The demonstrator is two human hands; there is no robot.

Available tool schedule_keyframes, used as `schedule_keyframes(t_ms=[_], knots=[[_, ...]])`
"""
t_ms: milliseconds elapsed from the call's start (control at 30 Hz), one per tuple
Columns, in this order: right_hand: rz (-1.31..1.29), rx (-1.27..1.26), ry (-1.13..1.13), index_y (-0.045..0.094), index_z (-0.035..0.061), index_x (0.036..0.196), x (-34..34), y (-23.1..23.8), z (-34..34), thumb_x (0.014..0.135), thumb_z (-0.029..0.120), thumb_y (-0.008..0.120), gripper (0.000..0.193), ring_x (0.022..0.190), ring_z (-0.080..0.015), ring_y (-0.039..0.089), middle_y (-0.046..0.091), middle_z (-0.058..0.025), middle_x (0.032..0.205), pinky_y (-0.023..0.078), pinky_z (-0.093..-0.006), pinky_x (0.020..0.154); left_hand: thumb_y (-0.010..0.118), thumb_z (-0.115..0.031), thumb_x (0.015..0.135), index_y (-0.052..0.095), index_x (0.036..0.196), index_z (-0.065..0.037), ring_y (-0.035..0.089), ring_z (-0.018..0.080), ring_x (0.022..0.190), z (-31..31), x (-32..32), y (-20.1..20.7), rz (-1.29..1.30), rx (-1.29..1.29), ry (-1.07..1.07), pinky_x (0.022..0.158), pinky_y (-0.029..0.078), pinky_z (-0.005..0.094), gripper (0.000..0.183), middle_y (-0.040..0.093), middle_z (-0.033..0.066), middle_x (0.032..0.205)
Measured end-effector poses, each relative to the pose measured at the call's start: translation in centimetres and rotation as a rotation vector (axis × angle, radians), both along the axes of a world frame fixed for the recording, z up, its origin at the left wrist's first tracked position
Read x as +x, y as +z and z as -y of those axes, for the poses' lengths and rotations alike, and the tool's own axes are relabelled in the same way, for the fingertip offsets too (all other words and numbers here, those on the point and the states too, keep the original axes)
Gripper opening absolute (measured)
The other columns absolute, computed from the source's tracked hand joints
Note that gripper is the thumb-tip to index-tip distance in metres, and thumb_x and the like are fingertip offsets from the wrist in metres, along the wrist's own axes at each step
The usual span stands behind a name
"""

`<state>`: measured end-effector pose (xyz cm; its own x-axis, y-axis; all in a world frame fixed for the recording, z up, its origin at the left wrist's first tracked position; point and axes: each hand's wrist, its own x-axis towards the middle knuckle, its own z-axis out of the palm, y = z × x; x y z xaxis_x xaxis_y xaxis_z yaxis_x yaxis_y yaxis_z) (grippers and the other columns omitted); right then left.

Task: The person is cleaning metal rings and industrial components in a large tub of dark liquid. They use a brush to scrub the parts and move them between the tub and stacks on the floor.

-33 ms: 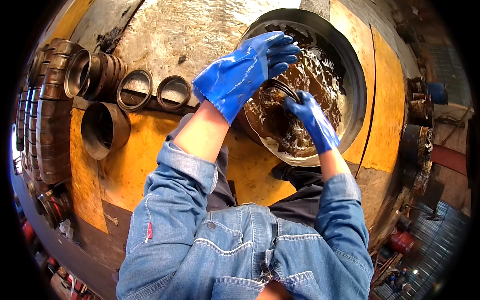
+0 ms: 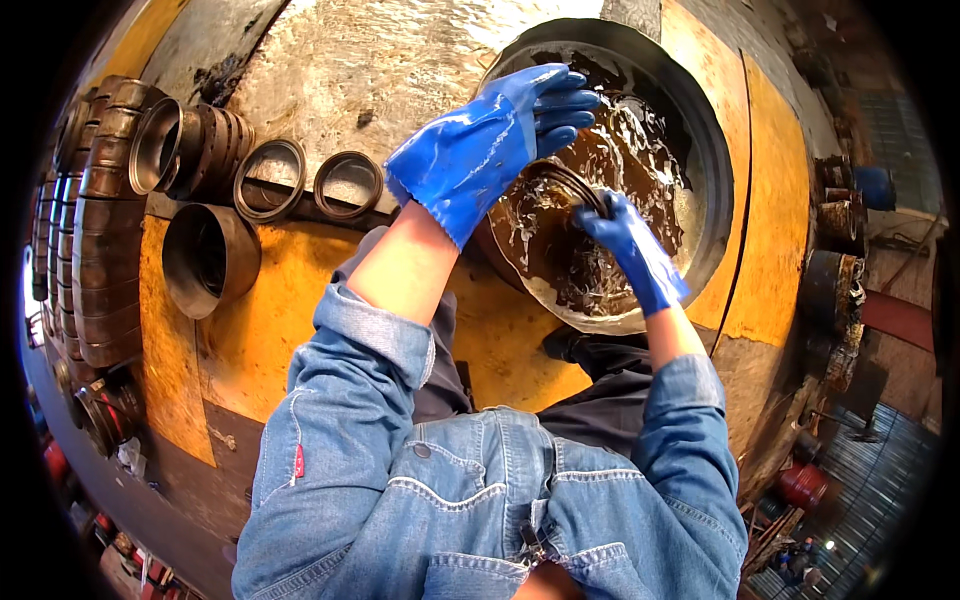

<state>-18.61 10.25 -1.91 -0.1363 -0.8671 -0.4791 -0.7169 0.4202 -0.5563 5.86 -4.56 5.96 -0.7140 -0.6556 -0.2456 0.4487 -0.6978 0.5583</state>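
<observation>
My left hand (image 2: 490, 130), in a blue rubber glove, is held over the near left side of a large round metal tub (image 2: 718, 190). Its fingers are stretched out and lie side by side; the thumb and palm underneath are hidden. My right hand (image 2: 632, 250), gloved the same way, has its fingers closed around the edge of a dark metal ring (image 2: 566, 180). Part of that ring passes out of sight beneath my left hand. Dark brown liquid (image 2: 635, 150) with bright, rippling reflections fills the tub below both hands.
To the left stand two metal rings (image 2: 270, 180), a wide metal cylinder (image 2: 212, 260) and stacked curved metal parts (image 2: 110, 230). Yellow-painted boards (image 2: 775, 200) lie around the tub. Dark cylindrical parts (image 2: 832, 290) line the right side. My dark-trousered legs flank the tub's near side.
My right hand has shifted slightly up and to the right with the ring, and its wrist has turned. The liquid's ripples differ. My left hand has stayed nearly still.
</observation>
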Motion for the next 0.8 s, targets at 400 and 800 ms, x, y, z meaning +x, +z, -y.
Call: schedule_keyframes(t_ms=[400, 800], knots=[[0.164, -0.033, -0.212, 0.073, 0.0018, 0.114, 4.2, 2.9, 0.8, 0.091, 0.036, 0.072, 0.041, 0.085, -0.0186, 0.067, 0.076, -0.0096, 0.094, 0.051, -0.0334, 0.08, 0.056, -0.034, 0.11, 0.066, 0.136, -0.005, 0.07, 0.0309, 0.124, 0.2, -0.1, 0.0, 0.049, 0.024, -0.005, 0.093, 0.064, 0.0365, 0.04, 0.07, 0.0189, 0.136], [0.014, 0.119, -0.105, 0.07, 0.0023, 0.126, 6.1, 4.6, 2.5, 0.09, 0.047, 0.071, 0.058, 0.112, -0.0343, 0.071, 0.074, -0.0258, 0.118, 0.053, -0.042, 0.1, 0.054, -0.033, 0.111, 0.065, 0.137, -0.005, 0.07, 0.0319, 0.123, -0.2, -0.9, 0.4, 0.067, 0.044, -0.013, 0.091, 0.064, 0.0364, 0.04, 0.07, 0.019, 0.137]])
